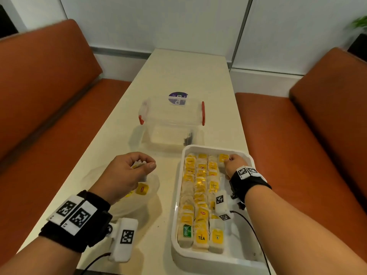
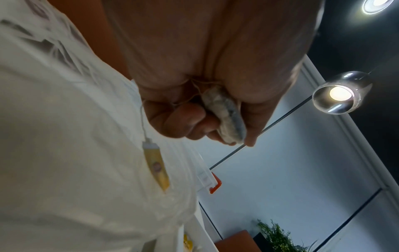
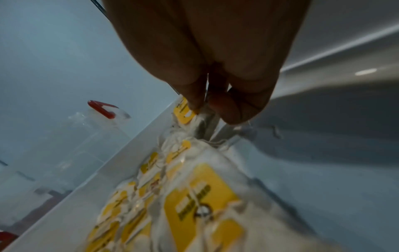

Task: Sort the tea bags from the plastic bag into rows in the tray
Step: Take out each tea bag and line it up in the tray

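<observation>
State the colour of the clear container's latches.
Red latches on the clear container, best seen in the head view.

"TEA" in black letters on a yellow tag [image 1: 201, 237], on a tea bag at the near end of the white tray [image 1: 198, 260]. "Dilmah" in white on a green tag [image 1: 186, 231], just left of it in the same near row. "Cla" in white on a round purple sticker [image 1: 178, 98] on the clear plastic box [image 1: 172, 120]. Black-and-white square code marks [image 1: 127, 236] on the wrist bands. Other yellow tags too blurry to read.
</observation>
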Demonstrator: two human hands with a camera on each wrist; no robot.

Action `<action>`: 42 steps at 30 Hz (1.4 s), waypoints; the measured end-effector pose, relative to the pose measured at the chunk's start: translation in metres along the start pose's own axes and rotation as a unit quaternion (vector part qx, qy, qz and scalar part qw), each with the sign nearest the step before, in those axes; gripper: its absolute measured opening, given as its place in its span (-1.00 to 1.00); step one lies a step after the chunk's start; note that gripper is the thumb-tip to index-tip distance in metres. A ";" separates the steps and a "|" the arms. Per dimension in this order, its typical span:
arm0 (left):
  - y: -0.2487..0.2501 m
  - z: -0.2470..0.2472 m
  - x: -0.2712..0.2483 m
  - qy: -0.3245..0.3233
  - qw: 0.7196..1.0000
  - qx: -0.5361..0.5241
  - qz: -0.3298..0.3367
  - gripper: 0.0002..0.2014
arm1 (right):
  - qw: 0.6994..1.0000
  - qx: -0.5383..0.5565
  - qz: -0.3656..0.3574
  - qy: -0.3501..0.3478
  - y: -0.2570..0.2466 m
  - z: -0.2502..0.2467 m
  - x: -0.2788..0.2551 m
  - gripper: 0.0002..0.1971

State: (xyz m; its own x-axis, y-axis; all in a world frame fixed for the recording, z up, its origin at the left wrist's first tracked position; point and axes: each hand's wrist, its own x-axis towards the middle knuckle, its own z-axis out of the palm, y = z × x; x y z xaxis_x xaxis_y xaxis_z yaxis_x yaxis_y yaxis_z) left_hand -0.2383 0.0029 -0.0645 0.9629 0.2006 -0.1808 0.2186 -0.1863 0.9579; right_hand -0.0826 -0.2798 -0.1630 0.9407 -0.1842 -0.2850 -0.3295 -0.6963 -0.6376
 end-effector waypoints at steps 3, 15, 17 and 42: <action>-0.003 0.000 0.001 0.008 1.000 0.012 -0.006 -0.93 | 1.000 -0.013 0.007 -0.027 -0.001 0.005 0.001 -0.82; -0.003 0.005 -0.003 0.005 0.996 -0.080 -0.024 -0.76 | 0.997 -0.039 0.069 -0.019 -0.013 -0.004 -0.009 -0.69; -0.001 0.001 -0.003 -0.001 0.981 -0.182 -0.069 -0.57 | 0.998 -0.039 0.040 0.039 -0.020 -0.010 -0.025 -0.63; 0.023 0.023 -0.018 0.013 0.928 -0.328 -0.175 -0.54 | 0.898 0.239 -0.306 -0.206 -0.115 0.002 -0.159 -0.88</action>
State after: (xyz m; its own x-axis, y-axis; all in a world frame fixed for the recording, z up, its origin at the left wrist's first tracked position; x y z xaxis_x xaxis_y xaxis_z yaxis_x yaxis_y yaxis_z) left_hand -0.2465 -0.0276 -0.0442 0.8450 0.1624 -0.5096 0.3662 0.5188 0.7725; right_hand -0.1943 -0.1691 -0.0462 0.8799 0.4730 0.0463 0.1503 -0.1845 -0.9713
